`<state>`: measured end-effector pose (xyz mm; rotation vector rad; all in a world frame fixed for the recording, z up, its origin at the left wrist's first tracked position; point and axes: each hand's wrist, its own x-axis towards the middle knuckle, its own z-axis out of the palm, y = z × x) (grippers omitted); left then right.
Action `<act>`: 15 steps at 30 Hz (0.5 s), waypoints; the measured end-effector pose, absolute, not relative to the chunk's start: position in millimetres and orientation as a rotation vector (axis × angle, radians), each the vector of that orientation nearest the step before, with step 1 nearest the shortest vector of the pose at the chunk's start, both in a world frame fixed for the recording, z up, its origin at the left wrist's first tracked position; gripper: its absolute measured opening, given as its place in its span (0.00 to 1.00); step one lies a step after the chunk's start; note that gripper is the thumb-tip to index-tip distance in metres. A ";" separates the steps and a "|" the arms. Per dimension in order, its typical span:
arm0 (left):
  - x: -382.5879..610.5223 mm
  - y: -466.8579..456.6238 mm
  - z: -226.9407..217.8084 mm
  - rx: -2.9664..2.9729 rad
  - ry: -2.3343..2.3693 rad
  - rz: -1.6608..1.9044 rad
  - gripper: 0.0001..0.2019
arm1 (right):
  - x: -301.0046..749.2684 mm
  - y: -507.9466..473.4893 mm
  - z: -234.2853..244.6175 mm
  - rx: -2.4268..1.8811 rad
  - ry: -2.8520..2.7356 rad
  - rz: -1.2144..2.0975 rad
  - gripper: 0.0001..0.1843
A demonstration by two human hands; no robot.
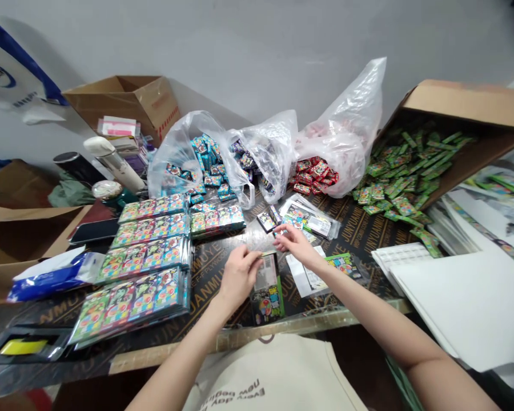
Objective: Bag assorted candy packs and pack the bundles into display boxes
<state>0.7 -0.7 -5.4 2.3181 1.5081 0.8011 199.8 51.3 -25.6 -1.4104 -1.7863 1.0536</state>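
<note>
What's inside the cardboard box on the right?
The cardboard box holds loose green packets, some spilling onto the tabletop. The heap covers whatever lies beneath it, so that can't be seen.

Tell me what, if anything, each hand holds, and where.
Left hand: apparently the flat packet, by its far edge. Right hand: cannot tell, too small and blurred.

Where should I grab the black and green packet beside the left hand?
Probably pinch the near edge of the packet, coming from the person's side: it lies flat, and the left hand is at its far end.
</note>
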 end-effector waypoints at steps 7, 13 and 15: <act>-8.1 0.3 -21.3 2.708 1.349 0.069 0.44 | 252.0 57.6 -76.7 -1.708 -2.090 0.650 0.03; 15.8 9.8 -52.4 2.639 0.994 -0.268 0.42 | 248.7 46.6 -99.9 -1.626 -2.172 0.645 0.03; 20.5 12.7 -51.8 2.680 0.926 -0.255 0.39 | 249.7 42.5 -101.9 -1.577 -2.185 0.643 0.02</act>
